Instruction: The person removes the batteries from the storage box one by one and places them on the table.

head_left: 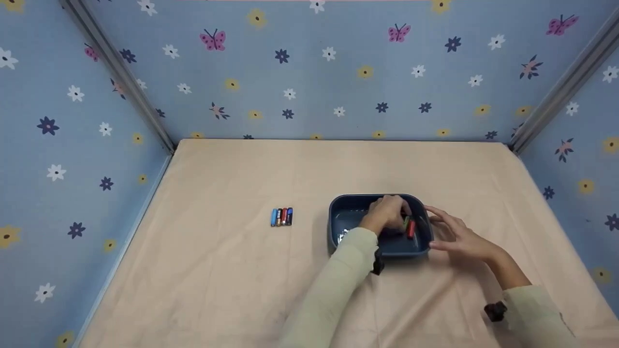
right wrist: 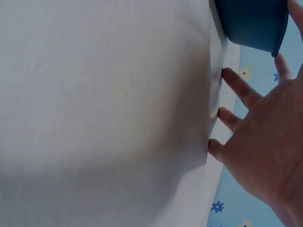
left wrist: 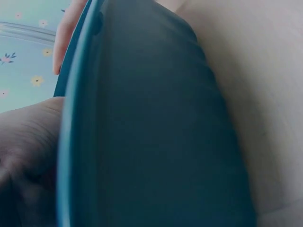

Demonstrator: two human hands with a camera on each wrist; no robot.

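A dark blue rectangular tub [head_left: 338,212] stands on the cloth. My left hand [head_left: 388,211] reaches down into it, fingers bent toward the tub's right part. Beside those fingers lie a red battery [head_left: 411,229] and a green battery [head_left: 406,221]. The left fingertips are hidden, so I cannot tell whether they pinch one. Outside the tub's right end, my right hand [head_left: 462,239] is spread, its thumb and index finger at the rim. In the right wrist view its other fingers [right wrist: 239,87] extend down toward the cloth.
Left of the tub, several batteries [head_left: 282,217] in blue, black and red lie side by side in a row. Something shiny and clear [head_left: 342,235] lies in the tub's left part. Flower-patterned panels [head_left: 309,72] enclose the cloth-covered table [head_left: 217,270] at the back and sides.
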